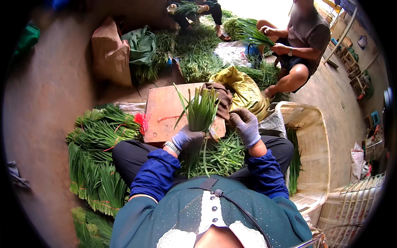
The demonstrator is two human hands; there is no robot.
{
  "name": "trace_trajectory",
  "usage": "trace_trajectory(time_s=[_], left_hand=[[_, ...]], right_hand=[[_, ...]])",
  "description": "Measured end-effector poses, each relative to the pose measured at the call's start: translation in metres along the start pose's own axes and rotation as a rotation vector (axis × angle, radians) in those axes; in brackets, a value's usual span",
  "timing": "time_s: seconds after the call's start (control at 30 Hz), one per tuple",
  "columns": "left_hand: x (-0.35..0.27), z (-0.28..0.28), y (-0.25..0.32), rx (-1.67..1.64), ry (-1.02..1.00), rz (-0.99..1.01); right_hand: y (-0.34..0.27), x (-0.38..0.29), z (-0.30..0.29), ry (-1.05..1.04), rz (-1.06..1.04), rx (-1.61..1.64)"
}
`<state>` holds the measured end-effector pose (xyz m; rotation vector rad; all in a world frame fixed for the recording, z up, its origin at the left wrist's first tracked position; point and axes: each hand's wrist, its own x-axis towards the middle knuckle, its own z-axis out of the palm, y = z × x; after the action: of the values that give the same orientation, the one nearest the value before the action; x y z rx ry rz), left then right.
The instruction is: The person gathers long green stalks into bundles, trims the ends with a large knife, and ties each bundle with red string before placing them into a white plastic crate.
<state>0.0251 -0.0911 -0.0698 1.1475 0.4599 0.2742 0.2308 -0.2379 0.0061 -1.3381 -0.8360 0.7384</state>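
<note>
My left hand (188, 136), in a grey-purple work glove, grips an upright bunch of garlic chives (201, 108) with cut ends up. One long leaf strays out to the left of it. My right hand (246, 126), gloved too, is apart from the bunch on its right. Its fingers are curled together beside a brown cloth (218, 100); whether they pinch anything cannot be made out. Beyond the bunch stands a wooden board or box top (166, 104) with a red tie strip (170, 117) on it. Loose chive leaves (226, 155) fill my lap.
Tied chive bundles (105, 155) are stacked at my left, beside red ties (141, 122). A plastic crate (313, 155) stands right, a yellow woven sack (242, 90) ahead. Two people sit beyond; one person (307, 40) holds chives (256, 32). More chives (198, 59) cover the floor there.
</note>
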Motion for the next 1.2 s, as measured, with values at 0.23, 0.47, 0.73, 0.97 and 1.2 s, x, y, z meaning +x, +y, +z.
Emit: trace_trajectory(time_s=[0.23,0.47,0.73,0.97,1.2], left_hand=[[-0.007,0.012,-0.016,0.413,0.109,0.039],[-0.011,0.02,0.001,0.721,0.052,0.304],[-0.015,0.011,-0.013,1.059,0.21,0.111],[-0.02,0.018,-0.016,0.98,0.153,0.06],[-0.009,-0.012,-0.033,0.416,0.003,0.06]], right_hand=[[-0.04,0.0,0.025,0.079,-0.645,-0.603],[-0.078,0.032,0.05,-0.313,-0.59,-1.279],[-0.012,0.036,0.065,-0.264,-0.788,-1.585],[-0.008,0.05,0.024,-0.033,-0.772,-1.475],[-0.03,0.035,-0.053,0.031,0.03,-1.612]])
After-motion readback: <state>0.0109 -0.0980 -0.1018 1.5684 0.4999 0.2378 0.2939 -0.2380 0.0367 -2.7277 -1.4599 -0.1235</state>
